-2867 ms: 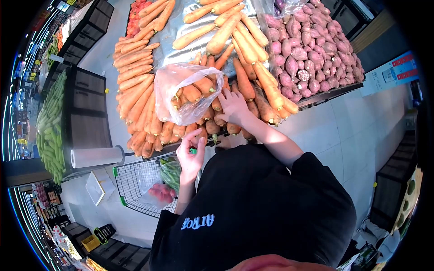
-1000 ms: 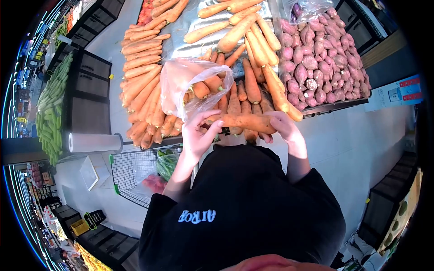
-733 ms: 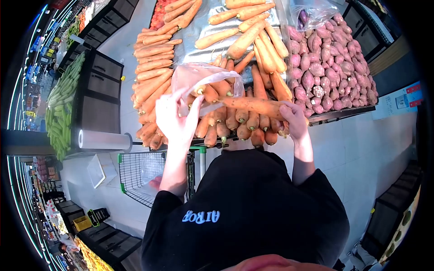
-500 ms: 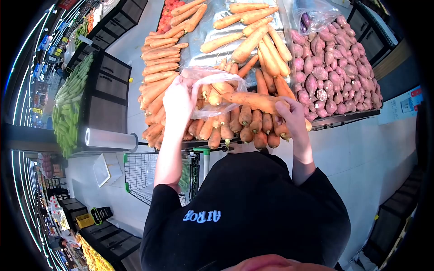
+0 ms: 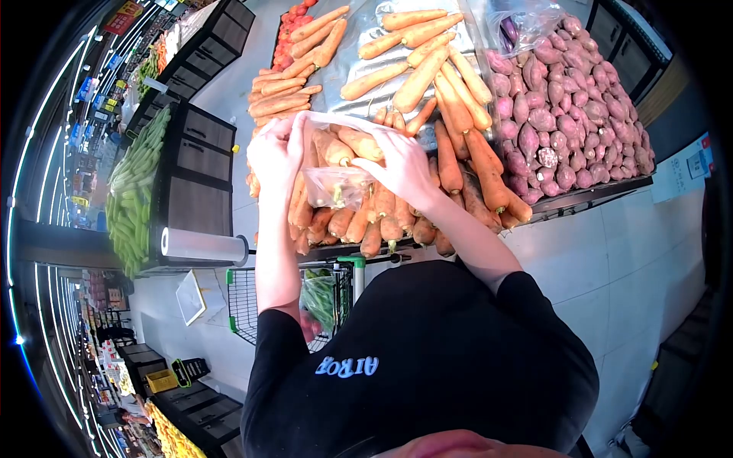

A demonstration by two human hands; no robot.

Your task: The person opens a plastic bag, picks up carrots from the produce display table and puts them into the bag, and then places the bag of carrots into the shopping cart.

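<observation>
Left hand (image 5: 276, 153) and right hand (image 5: 402, 164) pinch the thin plastic bag (image 5: 336, 164) (flimsy, carrot-heavy) open by its rim, at the display's front edge.

Orange carrots (image 5: 427, 72), clear bag (image 5: 336, 183), purple sweet potatoes (image 5: 580, 107)

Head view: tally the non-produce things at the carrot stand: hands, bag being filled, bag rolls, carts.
Hands: 2 (left hand, right hand)
Clear plastic bag, gripped by the left hand: 1
Bag roll: 1
Shopping cart: 1
Total: 5
</observation>
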